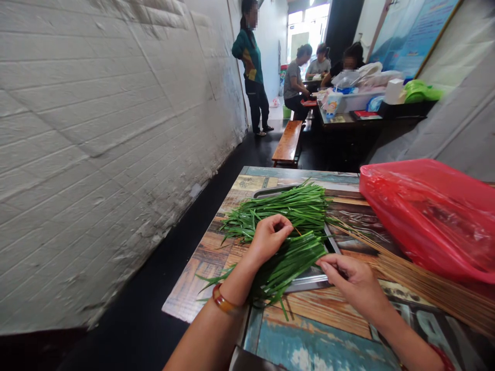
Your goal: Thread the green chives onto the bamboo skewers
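Observation:
Long green garlic chives (pixel 288 203) lie in a bundle across a metal tray (pixel 309 282). A second bunch of chives (pixel 292 263) lies nearer me, with its cut ends to the right. Above this bunch, my left hand (pixel 270 236) is closed in a pinch, a thin brown stick (pixel 297 231) showing at its fingertips. Thumb and fingers of my right hand (pixel 350 278) pinch the cut ends of the nearer bunch. Thin bamboo skewers (pixel 421 286) lie to the right of the tray, some tips reaching its rim.
A red plastic bag (pixel 429 211) stands at the table's right. Beyond the patterned table (pixel 201 273) is a wooden bench (pixel 288 141). One person (pixel 253 62) stands by the white wall (pixel 96 129); several others sit around a cluttered table (pixel 340 121) at the back.

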A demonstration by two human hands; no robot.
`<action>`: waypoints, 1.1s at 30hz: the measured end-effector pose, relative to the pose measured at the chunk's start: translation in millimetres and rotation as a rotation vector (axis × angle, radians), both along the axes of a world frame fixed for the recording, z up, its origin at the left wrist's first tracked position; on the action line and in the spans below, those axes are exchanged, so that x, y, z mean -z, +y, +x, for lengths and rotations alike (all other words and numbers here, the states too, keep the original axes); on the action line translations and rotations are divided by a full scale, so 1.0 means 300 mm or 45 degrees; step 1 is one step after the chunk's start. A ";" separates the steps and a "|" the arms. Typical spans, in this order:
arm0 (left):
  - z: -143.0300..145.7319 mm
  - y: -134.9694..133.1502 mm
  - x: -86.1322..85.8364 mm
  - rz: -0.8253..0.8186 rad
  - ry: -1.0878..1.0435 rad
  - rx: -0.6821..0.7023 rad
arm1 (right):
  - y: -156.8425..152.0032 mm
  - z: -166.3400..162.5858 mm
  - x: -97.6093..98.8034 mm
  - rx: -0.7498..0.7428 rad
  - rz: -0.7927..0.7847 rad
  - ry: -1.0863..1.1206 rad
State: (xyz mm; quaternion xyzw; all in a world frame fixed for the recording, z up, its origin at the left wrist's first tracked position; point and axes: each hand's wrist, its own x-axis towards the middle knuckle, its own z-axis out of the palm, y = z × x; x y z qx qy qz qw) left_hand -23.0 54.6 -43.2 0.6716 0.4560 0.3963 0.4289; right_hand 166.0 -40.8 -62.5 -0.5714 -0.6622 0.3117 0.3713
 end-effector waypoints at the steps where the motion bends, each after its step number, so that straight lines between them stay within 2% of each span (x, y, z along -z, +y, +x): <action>1: 0.002 -0.002 -0.002 -0.015 -0.011 -0.001 | 0.000 0.000 -0.001 0.004 0.003 -0.004; 8: 0.004 -0.006 -0.004 -0.053 -0.051 0.019 | 0.000 -0.006 -0.002 0.019 0.039 0.009; 33: 0.014 -0.015 0.000 0.029 -0.014 -0.050 | 0.004 -0.005 0.003 0.034 0.014 0.008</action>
